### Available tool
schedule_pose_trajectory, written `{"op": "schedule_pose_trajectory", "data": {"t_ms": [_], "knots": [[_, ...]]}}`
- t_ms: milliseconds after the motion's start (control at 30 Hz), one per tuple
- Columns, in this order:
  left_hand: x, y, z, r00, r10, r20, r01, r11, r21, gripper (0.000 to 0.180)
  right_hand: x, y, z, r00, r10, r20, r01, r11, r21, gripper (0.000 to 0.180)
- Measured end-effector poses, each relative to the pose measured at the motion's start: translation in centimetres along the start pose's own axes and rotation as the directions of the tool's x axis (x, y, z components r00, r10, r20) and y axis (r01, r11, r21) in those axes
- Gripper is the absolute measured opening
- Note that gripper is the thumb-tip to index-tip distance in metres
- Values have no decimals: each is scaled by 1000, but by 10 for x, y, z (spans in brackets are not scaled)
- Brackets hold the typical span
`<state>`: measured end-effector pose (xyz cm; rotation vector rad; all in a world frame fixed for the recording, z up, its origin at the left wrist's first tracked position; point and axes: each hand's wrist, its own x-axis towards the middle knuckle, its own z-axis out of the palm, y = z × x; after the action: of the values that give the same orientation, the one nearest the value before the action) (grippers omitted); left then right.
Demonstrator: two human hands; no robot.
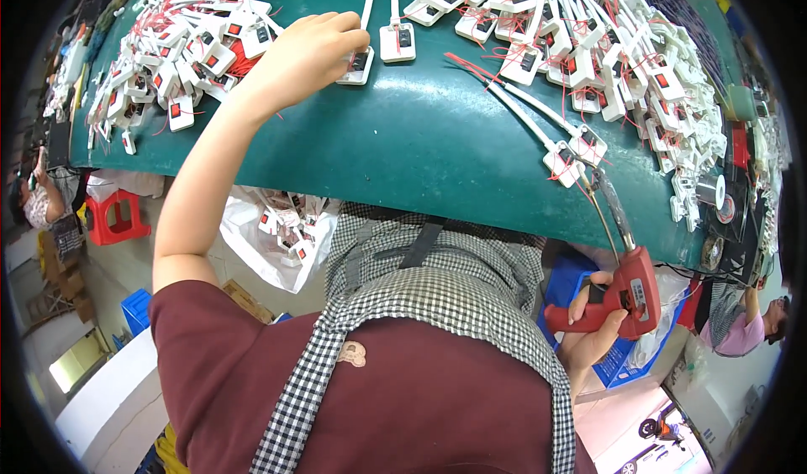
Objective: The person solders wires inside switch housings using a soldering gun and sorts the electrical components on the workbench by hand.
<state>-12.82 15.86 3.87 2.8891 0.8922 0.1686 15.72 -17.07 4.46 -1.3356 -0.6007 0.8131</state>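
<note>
The left hand (pixel 307 54) reaches across the green table (pixel 420 146), fingers closed on a white switch unit (pixel 357 64) near the far edge; the right hand (pixel 593 327) clamps a red soldering gun (pixel 626 293), tip by another unit (pixel 565 161); soldering seemingly in hand, needing the picked piece brought near.

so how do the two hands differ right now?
The left hand reaches far out over the green table onto a white switch unit; the right hand stays low near the body, below the table edge. The left hand holds no tool, its fingers curled over the unit; the right hand grips a red soldering gun, tip pointing up toward the table. Both are bare.
</note>
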Motion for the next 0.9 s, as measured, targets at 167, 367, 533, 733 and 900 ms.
{"op": "schedule_pose_trajectory", "data": {"t_ms": [167,367,533,733,900], "knots": [[0,-10,1,955,295,-40,-274,923,270,19,0,-1,1,1000,-21,22,20,999,38,57],[-4,45,16,936,272,-223,-266,962,56,19,9,-3,0,955,293,42,-285,874,393,63],[-4,140,45,960,168,-223,-187,980,-64,16,44,10,54,782,374,500,-617,579,532,78],[-6,158,56,904,234,-358,-272,961,-57,16,45,23,64,759,401,513,-649,533,543,76],[-8,169,58,844,331,-423,-350,936,34,17,42,23,64,768,397,503,-638,542,547,77]]}}
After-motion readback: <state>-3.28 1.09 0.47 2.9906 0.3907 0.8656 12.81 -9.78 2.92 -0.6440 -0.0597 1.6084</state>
